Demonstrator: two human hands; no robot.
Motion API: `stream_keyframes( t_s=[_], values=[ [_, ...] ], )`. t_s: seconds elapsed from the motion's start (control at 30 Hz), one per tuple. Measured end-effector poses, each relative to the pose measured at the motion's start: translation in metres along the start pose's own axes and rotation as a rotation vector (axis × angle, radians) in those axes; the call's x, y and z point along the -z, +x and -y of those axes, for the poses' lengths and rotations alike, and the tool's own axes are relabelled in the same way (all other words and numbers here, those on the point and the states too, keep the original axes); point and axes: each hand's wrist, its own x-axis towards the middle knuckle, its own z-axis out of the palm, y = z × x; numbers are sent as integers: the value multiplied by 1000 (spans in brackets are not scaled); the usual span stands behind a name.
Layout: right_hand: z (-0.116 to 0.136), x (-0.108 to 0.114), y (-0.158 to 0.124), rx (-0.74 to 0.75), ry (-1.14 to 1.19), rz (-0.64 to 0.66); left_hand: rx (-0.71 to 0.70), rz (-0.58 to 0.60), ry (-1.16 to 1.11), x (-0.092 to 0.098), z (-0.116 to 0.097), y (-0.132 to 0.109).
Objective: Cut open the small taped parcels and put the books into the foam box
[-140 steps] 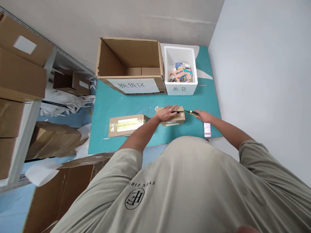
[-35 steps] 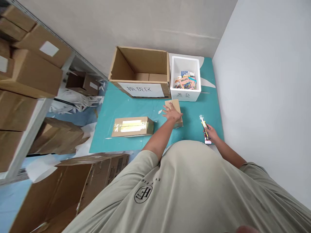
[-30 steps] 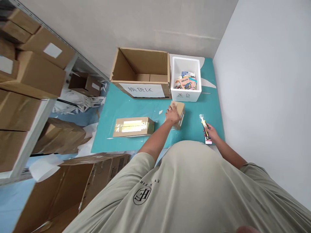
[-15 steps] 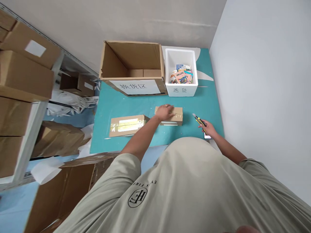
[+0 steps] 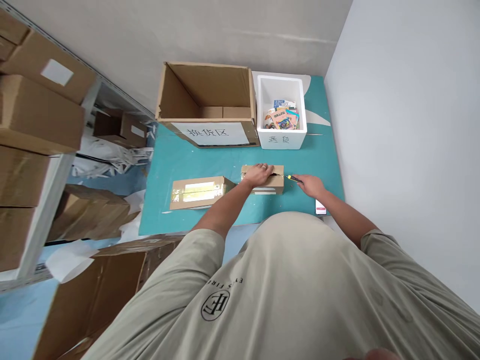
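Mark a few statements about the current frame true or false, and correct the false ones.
1. The left hand rests on the small carton. True.
2. The right hand holds a box cutter. True.
3. The foam box is empty. False: it holds printed booklets.
4. The taped parcel is inside the open carton. False: it lies on the teal mat, in front of the open carton.
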Motion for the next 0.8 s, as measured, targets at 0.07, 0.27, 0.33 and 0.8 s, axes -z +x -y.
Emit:
stream_keyframes(
  t_s=[0.07,0.27,0.33,0.8],
  values=[
    [9,9,4,25,-112,43,4,-8,7,1,-2,0],
    [25,15,8,46,-329,78,10,-16,33,3,-10,-2],
    [24,9,7,81,-361,51,15,-7,36,4,-11,-3],
    [-12,-9,7,8,-250,-3,36,4,-62,7,-20,1]
  ],
)
